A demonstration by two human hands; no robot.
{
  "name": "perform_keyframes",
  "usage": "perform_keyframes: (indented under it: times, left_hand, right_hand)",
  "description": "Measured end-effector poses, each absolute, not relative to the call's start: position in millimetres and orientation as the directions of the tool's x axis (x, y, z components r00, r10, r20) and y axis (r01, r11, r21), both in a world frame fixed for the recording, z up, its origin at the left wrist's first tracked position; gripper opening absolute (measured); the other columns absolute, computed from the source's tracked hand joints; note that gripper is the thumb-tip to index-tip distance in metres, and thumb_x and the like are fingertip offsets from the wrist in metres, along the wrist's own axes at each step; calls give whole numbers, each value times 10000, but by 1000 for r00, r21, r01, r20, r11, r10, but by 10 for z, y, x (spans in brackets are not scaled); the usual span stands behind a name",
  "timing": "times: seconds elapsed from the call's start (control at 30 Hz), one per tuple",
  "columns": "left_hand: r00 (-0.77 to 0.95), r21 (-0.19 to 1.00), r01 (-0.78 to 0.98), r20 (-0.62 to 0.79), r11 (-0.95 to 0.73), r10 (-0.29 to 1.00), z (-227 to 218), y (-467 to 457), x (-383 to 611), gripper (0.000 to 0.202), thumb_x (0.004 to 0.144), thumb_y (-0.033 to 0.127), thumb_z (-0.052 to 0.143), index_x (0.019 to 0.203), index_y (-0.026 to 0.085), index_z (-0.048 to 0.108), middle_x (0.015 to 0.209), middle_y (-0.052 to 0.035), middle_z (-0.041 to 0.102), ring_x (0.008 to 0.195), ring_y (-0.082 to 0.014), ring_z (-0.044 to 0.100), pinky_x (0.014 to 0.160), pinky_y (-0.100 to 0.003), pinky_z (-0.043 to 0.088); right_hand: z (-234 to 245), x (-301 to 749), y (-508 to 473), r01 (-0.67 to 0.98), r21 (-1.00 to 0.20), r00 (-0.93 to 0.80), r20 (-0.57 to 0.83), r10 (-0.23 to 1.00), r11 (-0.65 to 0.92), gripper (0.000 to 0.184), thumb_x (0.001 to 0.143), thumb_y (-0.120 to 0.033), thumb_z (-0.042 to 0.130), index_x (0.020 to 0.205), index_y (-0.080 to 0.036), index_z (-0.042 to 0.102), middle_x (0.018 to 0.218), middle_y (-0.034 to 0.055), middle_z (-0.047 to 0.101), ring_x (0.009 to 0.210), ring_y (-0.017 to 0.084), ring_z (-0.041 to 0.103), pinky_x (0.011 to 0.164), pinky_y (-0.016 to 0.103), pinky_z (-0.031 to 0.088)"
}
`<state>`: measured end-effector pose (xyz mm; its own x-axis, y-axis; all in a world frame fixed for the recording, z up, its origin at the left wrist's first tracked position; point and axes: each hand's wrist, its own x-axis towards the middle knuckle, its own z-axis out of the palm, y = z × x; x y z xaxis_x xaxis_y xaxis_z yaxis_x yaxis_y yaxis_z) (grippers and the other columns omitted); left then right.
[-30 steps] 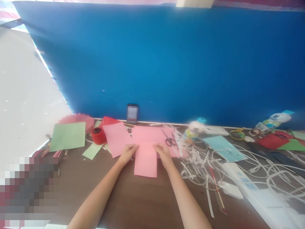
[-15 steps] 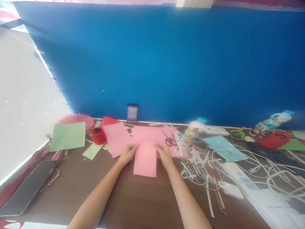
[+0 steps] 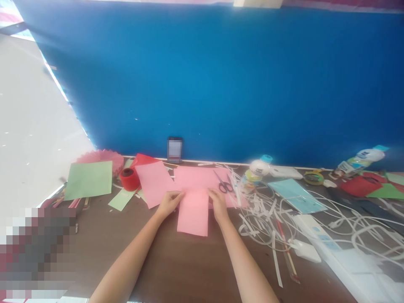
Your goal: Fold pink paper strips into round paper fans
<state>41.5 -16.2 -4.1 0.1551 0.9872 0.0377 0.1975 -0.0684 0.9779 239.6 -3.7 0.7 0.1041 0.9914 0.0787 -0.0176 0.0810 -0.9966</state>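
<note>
Barely moved, the left hand (image 3: 168, 203) and right hand (image 3: 217, 204) keep fingers pinched on the pink sheet (image 3: 192, 215) at its far corners.

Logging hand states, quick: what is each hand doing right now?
Left hand: pinching the pink paper, top left corner.
Right hand: pinching its top right corner.
</note>
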Motion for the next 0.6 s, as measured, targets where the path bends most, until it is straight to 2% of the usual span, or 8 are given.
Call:
perform_keyframes:
  times: [0.17, 0.23, 0.37, 0.5, 0.6]
  left_hand:
    - [42, 960, 200, 190, -195, 981, -43, -129, 381, 426, 741, 500, 436, 518, 138, 466, 499, 26, 365, 495, -85, 383, 442, -193, 346]
    - [25, 958, 207, 198, -199, 980, -37, -115, 370, 430, 740, 499, 437, 504, 139, 458, 493, 26, 363, 504, -88, 377, 460, -200, 340]
    - [17, 978, 135, 156, -157, 988, -35, -96, 370, 414, 724, 503, 460, 550, 133, 523, 527, 16, 446, 537, -103, 436, 491, -206, 375]
    - [69, 998, 42, 45, -48, 997, -34, -107, 379, 394, 678, 504, 525, 732, 123, 607, 632, -18, 563, 580, -121, 515, 509, -213, 424]
    - [140, 997, 80, -7, -4, 990, -29, -123, 384, 400, 662, 505, 542, 696, 114, 614, 579, -17, 560, 515, -113, 504, 446, -207, 402]
  right_hand:
    - [24, 2375, -62, 161, -982, -111, 83, 990, 100, 381, 612, -455, 622, 481, -177, 396, 484, -60, 309, 478, 78, 306, 447, 212, 232]
    - [-2, 2372, -59, 192, -976, -143, 76, 987, 103, 417, 607, -470, 623, 460, -182, 358, 468, -68, 262, 456, 66, 259, 438, 215, 194]
    - [-72, 2375, -37, 191, -975, -90, 98, 991, 114, 398, 588, -505, 622, 485, -171, 433, 466, -55, 329, 459, 74, 306, 444, 217, 219]
    - [-93, 2382, -23, 190, -976, -39, 102, 994, 107, 388, 589, -529, 612, 540, -159, 504, 486, -36, 404, 490, 97, 370, 464, 223, 269]
    - [-77, 2391, -21, 179, -979, -14, 100, 995, 101, 384, 611, -522, 602, 533, -162, 494, 485, -39, 400, 491, 97, 371, 470, 224, 272]
